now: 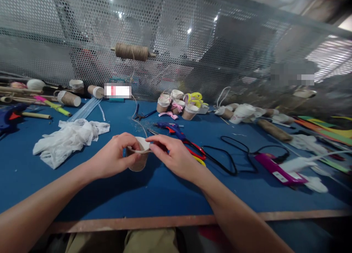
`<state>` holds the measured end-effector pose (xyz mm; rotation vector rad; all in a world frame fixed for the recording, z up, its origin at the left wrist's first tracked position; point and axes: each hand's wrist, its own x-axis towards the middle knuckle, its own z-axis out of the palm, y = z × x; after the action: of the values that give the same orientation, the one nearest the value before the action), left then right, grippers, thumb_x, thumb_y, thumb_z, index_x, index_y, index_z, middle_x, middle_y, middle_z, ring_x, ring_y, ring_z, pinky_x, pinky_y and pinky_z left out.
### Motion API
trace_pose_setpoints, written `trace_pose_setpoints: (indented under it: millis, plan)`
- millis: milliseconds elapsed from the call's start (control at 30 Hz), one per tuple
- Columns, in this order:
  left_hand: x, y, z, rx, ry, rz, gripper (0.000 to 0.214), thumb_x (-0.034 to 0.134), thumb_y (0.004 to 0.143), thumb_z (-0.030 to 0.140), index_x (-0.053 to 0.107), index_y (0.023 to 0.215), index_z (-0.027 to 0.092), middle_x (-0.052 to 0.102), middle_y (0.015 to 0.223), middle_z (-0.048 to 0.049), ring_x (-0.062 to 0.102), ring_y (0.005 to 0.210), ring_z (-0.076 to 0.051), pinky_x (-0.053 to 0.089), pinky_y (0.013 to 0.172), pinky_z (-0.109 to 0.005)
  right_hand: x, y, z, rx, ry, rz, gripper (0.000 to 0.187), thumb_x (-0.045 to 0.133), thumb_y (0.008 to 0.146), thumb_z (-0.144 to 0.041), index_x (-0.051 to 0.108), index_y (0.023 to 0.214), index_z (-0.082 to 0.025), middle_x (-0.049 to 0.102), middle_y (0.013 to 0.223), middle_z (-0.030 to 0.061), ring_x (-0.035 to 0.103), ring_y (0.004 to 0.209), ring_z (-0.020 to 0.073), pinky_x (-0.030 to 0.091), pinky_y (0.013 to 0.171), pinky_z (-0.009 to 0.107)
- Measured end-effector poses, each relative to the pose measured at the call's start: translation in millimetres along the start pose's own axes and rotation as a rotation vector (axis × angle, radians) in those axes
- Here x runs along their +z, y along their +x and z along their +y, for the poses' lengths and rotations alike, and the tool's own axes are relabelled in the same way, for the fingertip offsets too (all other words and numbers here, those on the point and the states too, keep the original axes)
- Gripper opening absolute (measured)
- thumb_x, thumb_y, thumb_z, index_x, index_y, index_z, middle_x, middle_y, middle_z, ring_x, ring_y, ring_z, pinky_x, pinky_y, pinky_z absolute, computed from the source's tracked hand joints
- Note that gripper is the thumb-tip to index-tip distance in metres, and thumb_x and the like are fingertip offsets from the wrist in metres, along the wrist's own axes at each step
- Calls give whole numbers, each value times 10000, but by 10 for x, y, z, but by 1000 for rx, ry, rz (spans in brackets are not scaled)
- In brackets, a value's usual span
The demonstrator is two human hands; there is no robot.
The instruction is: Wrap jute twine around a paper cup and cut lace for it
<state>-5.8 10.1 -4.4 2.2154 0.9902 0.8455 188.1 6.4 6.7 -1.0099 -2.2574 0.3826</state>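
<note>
A small brown paper cup (137, 164) with a white inside is held upright just above the blue table. My left hand (118, 156) grips its rim from the left, fingers inside and thumb on the outer wall. At the right of the rim, my right hand (172, 152) is closed in a pinch where the twine (141, 125) meets the cup. The twine runs down from a brown spool (131, 51) on the mesh. The exact spot under my right fingertips is partly hidden.
Behind the cup lie a blue glue gun (172, 129), red-handled scissors (196, 150) and pliers (143, 115). Several wrapped cups (189, 112) stand at the back. Crumpled white cloth (71, 139) lies left; a purple power strip (277, 168) and black cord (233, 165) lie right.
</note>
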Motion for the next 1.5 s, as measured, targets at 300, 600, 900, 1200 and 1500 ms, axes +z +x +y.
trace_pose_setpoints:
  millis: [300,600,900,1200,1500]
  plan:
    - [-1,4,-47,-81,-94,32,92,527,742,242,524,689,166,574,787,-35,523,764,-165,399,723,-302,-118,72,-15,28,72,42,143,496,835,-204,615,896,-153,631,813,33,559,693,119,445,608,233]
    - [30,-30,21,-158,-659,-170,138,622,714,236,538,649,148,606,873,-42,542,862,-175,405,777,-296,54,600,-26,99,578,-167,168,430,871,-178,590,879,-126,659,854,52,619,797,111,490,746,255]
    - [100,-40,-30,-167,-703,-173,217,627,724,328,521,644,157,595,821,-34,536,825,-165,415,762,-295,-76,557,445,504,143,-46,185,405,886,-188,570,952,-136,651,940,87,623,648,116,487,560,237]
    - [39,-27,-85,-113,-375,-97,171,564,759,285,492,661,166,594,811,-32,541,864,-186,405,814,-323,-380,300,1250,714,-195,-75,259,491,886,-307,548,1110,-189,551,1146,73,568,941,181,488,795,378]
    - [-54,5,-123,-148,-509,-147,155,594,739,256,524,645,155,590,788,-25,538,807,-164,413,754,-300,-478,243,898,645,-48,203,324,596,745,-163,545,1064,-137,617,1007,105,583,916,216,475,773,350]
